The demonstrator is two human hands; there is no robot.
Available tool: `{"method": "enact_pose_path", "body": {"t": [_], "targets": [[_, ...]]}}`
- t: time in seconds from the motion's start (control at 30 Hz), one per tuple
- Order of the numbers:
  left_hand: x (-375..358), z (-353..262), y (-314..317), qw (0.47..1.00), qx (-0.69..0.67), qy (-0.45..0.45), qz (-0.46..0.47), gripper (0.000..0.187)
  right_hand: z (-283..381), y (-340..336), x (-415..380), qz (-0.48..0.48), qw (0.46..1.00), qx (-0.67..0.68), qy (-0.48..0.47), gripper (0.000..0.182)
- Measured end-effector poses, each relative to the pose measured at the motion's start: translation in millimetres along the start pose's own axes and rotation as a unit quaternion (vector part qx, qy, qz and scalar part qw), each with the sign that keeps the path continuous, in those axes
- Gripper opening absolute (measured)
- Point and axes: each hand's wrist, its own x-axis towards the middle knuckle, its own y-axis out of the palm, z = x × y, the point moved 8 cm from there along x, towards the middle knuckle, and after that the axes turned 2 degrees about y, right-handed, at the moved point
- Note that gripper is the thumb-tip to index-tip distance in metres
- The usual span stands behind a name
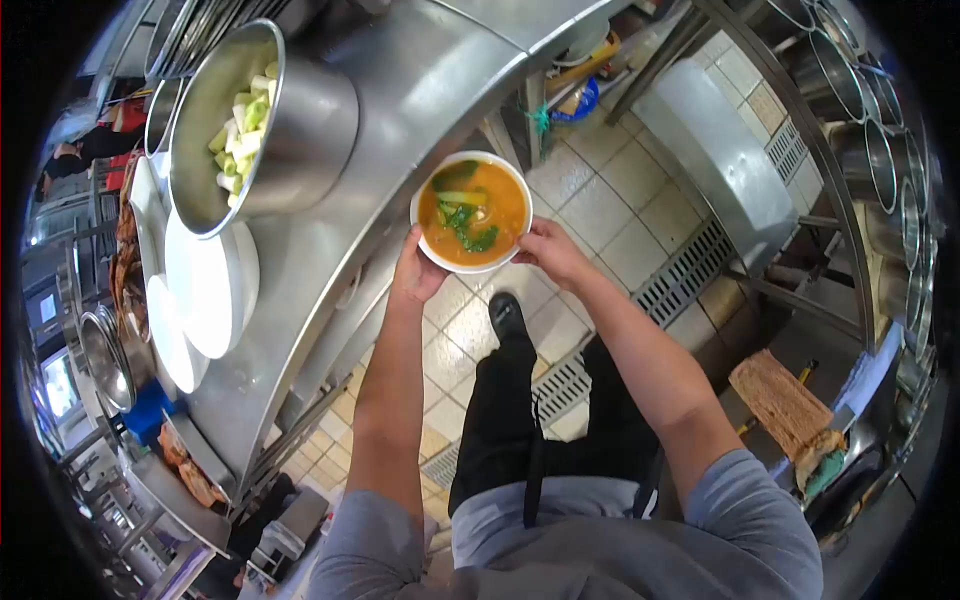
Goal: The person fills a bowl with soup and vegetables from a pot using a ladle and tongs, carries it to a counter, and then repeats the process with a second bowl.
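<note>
Between my two hands a white bowl (414, 212) is held level over the floor, beside the steel counter's edge. Orange soup (490, 195) with green leaves and pale stalk pieces fills it nearly to the rim. My left hand (418, 272) grips the bowl's lower left side, its fingers partly hidden beneath. On the lower right side, my right hand (552, 252) has its fingers bent against the rim, some of them out of sight under the bowl.
The steel counter (430, 75) curves along the left. On it stand a deep steel pot (315, 125) of cut green-white stalks (243, 135) and white oval plates (205, 285). Steel pots (880, 165) line the right-hand shelf. Below is a tiled floor (630, 180) with drain grates (690, 270).
</note>
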Motion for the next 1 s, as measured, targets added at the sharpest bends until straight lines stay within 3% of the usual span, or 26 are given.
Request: {"method": "enact_pose_path", "body": {"t": [0.03,0.1,0.13,0.3,0.37,0.4,0.63,0.73,0.8,0.87,0.9,0.93,0.97,1.0], "targets": [[8.5,-4.9,-4.9,1.000,0.004,0.008,0.007,0.062,-2.7,1.6,16.0,0.003,1.000,-0.003,-0.010,0.032],[17.6,-9.1,-25.5,0.997,-0.012,0.010,-0.073,0.059,-6.4,8.6,37.1,0.006,1.000,0.019,-0.011,0.032],[22.5,-13.5,-24.0,0.997,0.050,0.028,-0.044,0.071,-9.6,8.8,45.5,-0.011,1.000,0.027,-0.004,0.032],[34.8,-10.9,-40.4,0.998,-0.018,0.017,-0.057,0.071,-13.7,15.2,83.3,-0.017,0.999,0.038,-0.021,0.032],[37.8,-19.5,-74.7,0.969,-0.047,0.067,-0.234,0.068,-12.8,16.1,94.2,-0.032,0.998,0.053,-0.034,0.030],[30.2,-25.1,-75.8,0.954,-0.058,0.081,-0.282,0.054,-13.8,16.2,99.5,-0.032,0.997,0.053,-0.035,0.030],[13.0,-42.4,-104.4,0.920,-0.132,0.135,-0.343,0.031,-6.4,17.6,109.4,-0.040,0.996,0.075,-0.016,0.029],[5.3,-40.2,-108.3,0.903,-0.196,0.150,-0.351,0.025,-5.6,18.6,112.4,-0.011,0.995,0.094,-0.016,0.029],[15.7,-30.5,-133.1,0.940,-0.205,0.179,-0.207,0.022,-3.2,18.0,112.5,0.010,0.994,0.109,-0.017,0.030],[1.7,-11.6,-139.7,0.918,-0.293,0.211,-0.161,0.030,-8.5,21.3,120.0,0.031,0.992,0.120,-0.001,0.032],[-18.8,0.1,-120.4,0.953,-0.217,0.150,-0.150,0.038,-15.7,20.6,124.9,0.040,0.991,0.129,0.010,0.033],[-36.9,24.4,-112.9,0.933,-0.254,0.082,-0.242,0.044,-15.0,24.5,123.6,0.045,0.989,0.138,-0.002,0.034],[-58.2,30.4,-92.8,0.981,-0.094,0.079,-0.152,0.042,-13.1,27.6,119.1,0.046,0.988,0.147,-0.016,0.034],[-83.8,48.9,-87.1,0.969,-0.072,0.019,-0.234,0.038,-12.5,31.1,114.9,0.037,0.985,0.166,-0.011,0.034]]}}
